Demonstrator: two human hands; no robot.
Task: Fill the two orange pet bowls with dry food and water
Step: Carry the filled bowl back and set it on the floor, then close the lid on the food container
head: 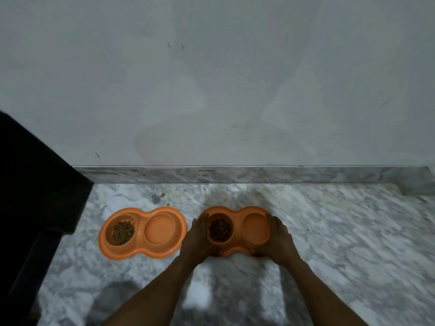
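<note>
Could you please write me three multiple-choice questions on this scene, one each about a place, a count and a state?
1. Where is the dry food in the held bowl? A. left compartment B. right compartment C. both compartments
2. How many orange double bowls are in view? A. one B. two C. three
3. What are the left hand and right hand doing? A. hanging idle B. pouring from a bag C. gripping the held bowl's ends

Key: 1 A, kibble shows only in its left compartment; 2 B, the other bowl lies to its left; 3 C, each hand wraps one end.
</note>
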